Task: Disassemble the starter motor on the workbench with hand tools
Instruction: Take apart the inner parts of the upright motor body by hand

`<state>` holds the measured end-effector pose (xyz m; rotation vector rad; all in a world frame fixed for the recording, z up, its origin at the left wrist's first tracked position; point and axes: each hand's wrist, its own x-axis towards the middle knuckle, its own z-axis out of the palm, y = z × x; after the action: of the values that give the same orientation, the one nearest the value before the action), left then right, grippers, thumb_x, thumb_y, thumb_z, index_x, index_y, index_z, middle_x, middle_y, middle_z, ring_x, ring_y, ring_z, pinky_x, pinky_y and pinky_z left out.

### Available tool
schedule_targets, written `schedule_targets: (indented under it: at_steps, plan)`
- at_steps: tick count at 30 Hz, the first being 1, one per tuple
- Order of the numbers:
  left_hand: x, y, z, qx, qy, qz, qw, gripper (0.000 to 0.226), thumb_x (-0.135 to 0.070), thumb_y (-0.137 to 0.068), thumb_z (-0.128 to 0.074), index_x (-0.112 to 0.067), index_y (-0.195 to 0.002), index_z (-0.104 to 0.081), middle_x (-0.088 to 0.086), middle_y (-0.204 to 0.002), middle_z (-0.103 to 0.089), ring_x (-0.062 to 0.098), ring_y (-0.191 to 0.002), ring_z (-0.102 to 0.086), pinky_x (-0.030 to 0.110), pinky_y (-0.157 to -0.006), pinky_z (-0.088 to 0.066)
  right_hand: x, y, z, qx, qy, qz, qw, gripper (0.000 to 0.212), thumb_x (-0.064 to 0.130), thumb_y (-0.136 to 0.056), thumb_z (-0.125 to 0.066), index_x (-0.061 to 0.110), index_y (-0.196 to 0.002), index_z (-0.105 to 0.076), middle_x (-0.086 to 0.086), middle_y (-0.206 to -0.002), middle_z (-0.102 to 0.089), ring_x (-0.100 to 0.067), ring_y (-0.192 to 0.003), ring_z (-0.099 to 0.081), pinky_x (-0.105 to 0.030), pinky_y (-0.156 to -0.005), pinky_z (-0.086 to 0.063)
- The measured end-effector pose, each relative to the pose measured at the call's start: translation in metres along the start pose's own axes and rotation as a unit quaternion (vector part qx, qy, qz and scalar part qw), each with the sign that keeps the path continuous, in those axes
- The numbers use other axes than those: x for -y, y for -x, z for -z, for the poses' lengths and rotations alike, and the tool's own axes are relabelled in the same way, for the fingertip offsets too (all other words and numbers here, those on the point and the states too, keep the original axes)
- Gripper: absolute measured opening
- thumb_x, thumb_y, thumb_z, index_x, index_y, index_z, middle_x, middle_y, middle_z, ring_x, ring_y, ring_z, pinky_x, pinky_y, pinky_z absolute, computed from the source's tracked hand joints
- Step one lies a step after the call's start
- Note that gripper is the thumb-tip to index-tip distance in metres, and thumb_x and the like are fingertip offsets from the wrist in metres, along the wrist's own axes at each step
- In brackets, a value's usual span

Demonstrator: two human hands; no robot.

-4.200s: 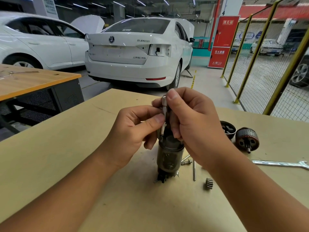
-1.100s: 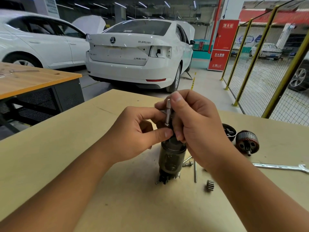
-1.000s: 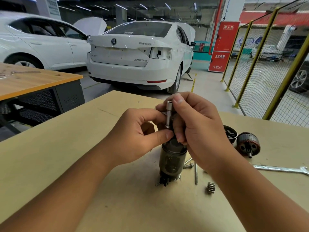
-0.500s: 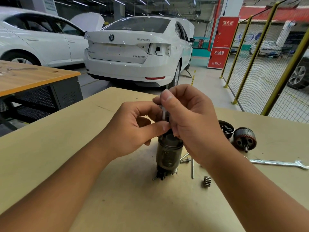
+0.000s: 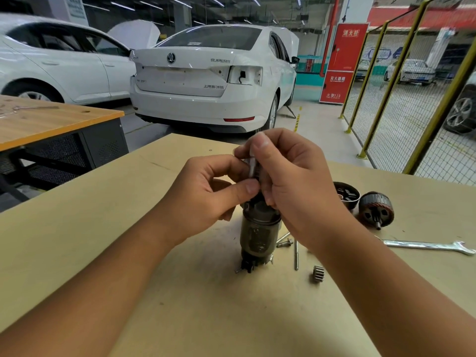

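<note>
A: You're at a pale wooden workbench (image 5: 103,253) in a garage. Why stand the dark cylindrical starter motor housing (image 5: 258,234) on end?

B: So its top faces you: your left hand (image 5: 206,199) and right hand (image 5: 293,186) pinch the slim silver shaft (image 5: 251,167) upright. Beyond, the copper-wound armature (image 5: 376,210) lies clear.

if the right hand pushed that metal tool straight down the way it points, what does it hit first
Most likely the top of the starter motor housing standing upright directly under the right hand. The socket tool seems already at its top end, though both hands hide the contact, so depth is uncertain.
</note>
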<state>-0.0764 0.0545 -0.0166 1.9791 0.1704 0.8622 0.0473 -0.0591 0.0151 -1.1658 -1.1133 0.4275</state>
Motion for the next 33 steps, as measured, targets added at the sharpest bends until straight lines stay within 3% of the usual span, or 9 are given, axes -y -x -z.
schedule_targets:
  at_steps: [4, 9, 14, 17, 20, 25, 30, 33]
  plan:
    - [-0.0006, 0.0005, 0.0010, -0.004, 0.008, -0.005, 1.000, 0.017, -0.026, -0.094, -0.069, -0.014, -0.104, -0.076, 0.006, -0.079, -0.069, 0.015, -0.051, -0.055, 0.030, -0.049, -0.049, 0.0015, 0.0010, -0.0001, 0.014, -0.030, -0.008, 0.999, 0.023, 0.020, -0.106, -0.051, 0.011, -0.097, -0.070, -0.017, -0.099, -0.073, -0.004, -0.042, -0.047, -0.034, -0.056, -0.044]
    - [0.0011, 0.0000, -0.0001, -0.005, 0.002, 0.004, 1.000, 0.025, -0.029, -0.088, -0.070, -0.007, -0.102, -0.072, 0.001, -0.083, -0.067, 0.014, -0.053, -0.054, 0.027, -0.049, -0.046, 0.0009, 0.0013, -0.0013, 0.001, 0.000, 0.005, 1.000, 0.017, 0.024, -0.100, -0.064, 0.010, -0.092, -0.066, -0.024, -0.096, -0.071, -0.003, -0.044, -0.049, -0.021, -0.047, -0.041]
    - [0.0012, 0.0005, 0.0000, -0.007, 0.020, -0.003, 1.000, 0.017, -0.023, -0.095, -0.065, -0.016, -0.105, -0.077, 0.001, -0.076, -0.068, 0.016, -0.050, -0.055, 0.030, -0.048, -0.049, 0.0032, 0.0012, -0.0006, 0.012, -0.026, -0.011, 1.000, 0.026, 0.018, -0.107, -0.049, 0.009, -0.094, -0.070, -0.017, -0.094, -0.073, -0.005, -0.041, -0.045, -0.043, -0.062, -0.044]
    - [0.0020, -0.0002, 0.0003, 0.003, 0.016, 0.005, 1.000, 0.021, -0.027, -0.095, -0.069, -0.010, -0.106, -0.074, 0.004, -0.082, -0.067, 0.014, -0.052, -0.054, 0.026, -0.050, -0.048, 0.0037, 0.0020, -0.0004, 0.015, -0.037, -0.011, 0.999, 0.019, 0.025, -0.102, -0.058, 0.010, -0.095, -0.068, -0.014, -0.087, -0.073, -0.005, -0.041, -0.046, -0.037, -0.058, -0.047]
    - [0.0021, 0.0000, 0.0002, 0.005, 0.009, 0.008, 1.000, 0.023, -0.029, -0.091, -0.070, -0.010, -0.103, -0.072, 0.000, -0.085, -0.067, 0.014, -0.053, -0.055, 0.026, -0.051, -0.048, 0.0029, 0.0015, -0.0007, 0.006, -0.012, -0.004, 1.000, 0.018, 0.024, -0.100, -0.062, 0.008, -0.094, -0.065, -0.020, -0.095, -0.073, -0.003, -0.042, -0.047, -0.024, -0.048, -0.042]
    - [0.0035, 0.0001, 0.0006, -0.003, 0.020, 0.003, 1.000, 0.018, -0.024, -0.093, -0.069, -0.012, -0.104, -0.077, 0.010, -0.082, -0.069, 0.018, -0.051, -0.054, 0.031, -0.048, -0.048, 0.0025, 0.0010, 0.0001, 0.018, -0.030, -0.015, 0.999, 0.025, 0.020, -0.107, -0.050, 0.009, -0.095, -0.070, -0.021, -0.096, -0.072, -0.006, -0.041, -0.045, -0.038, -0.060, -0.044]
    - [0.0043, 0.0003, -0.0014, -0.006, 0.019, 0.009, 1.000, 0.025, -0.027, -0.089, -0.073, -0.006, -0.102, -0.072, 0.004, -0.084, -0.068, 0.014, -0.052, -0.055, 0.025, -0.049, -0.047, 0.0030, 0.0018, -0.0004, 0.009, -0.009, -0.005, 1.000, 0.017, 0.024, -0.100, -0.062, 0.009, -0.092, -0.065, -0.014, -0.096, -0.075, -0.003, -0.043, -0.048, -0.024, -0.048, -0.043]
    - [0.0049, 0.0001, -0.0002, -0.009, 0.028, 0.004, 1.000, 0.021, -0.025, -0.094, -0.069, -0.008, -0.105, -0.076, 0.004, -0.078, -0.068, 0.018, -0.051, -0.055, 0.029, -0.048, -0.048, 0.0032, 0.0010, -0.0005, 0.011, -0.012, -0.011, 1.000, 0.022, 0.021, -0.105, -0.053, 0.008, -0.094, -0.067, -0.014, -0.097, -0.074, -0.004, -0.043, -0.048, -0.032, -0.055, -0.045]
